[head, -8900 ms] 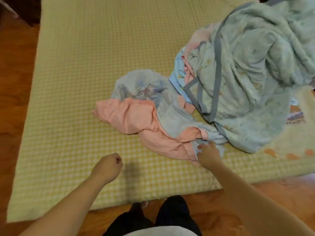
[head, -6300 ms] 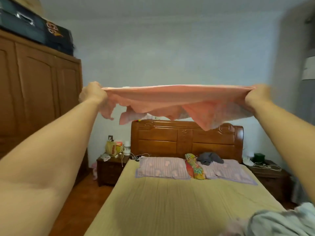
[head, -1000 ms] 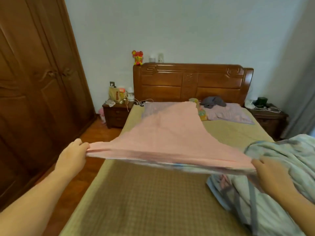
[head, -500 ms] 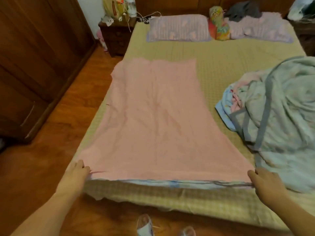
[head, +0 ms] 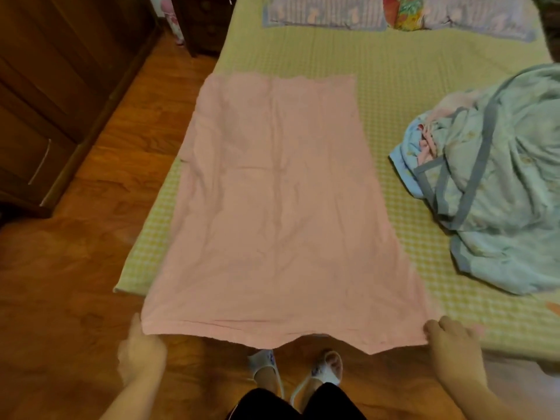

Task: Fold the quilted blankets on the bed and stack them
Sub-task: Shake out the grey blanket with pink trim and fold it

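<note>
Pink blanket point(head: 272, 207) spread flat on bed point(head: 394, 95).
Near corners pinched by left hand point(head: 141, 354) and right hand point(head: 451, 344); crumpled blue blanket point(head: 497, 183) alongside.

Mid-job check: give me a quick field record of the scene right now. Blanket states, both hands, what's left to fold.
pink blanket: spread flat along the bed's left side, near edge hanging past the foot
left hand: grips the near left corner
right hand: grips the near right corner
blue-green blanket: crumpled heap on the bed's right side, unfolded
bed: yellow checked cover
pillows: at the head
stack: none yet
</note>
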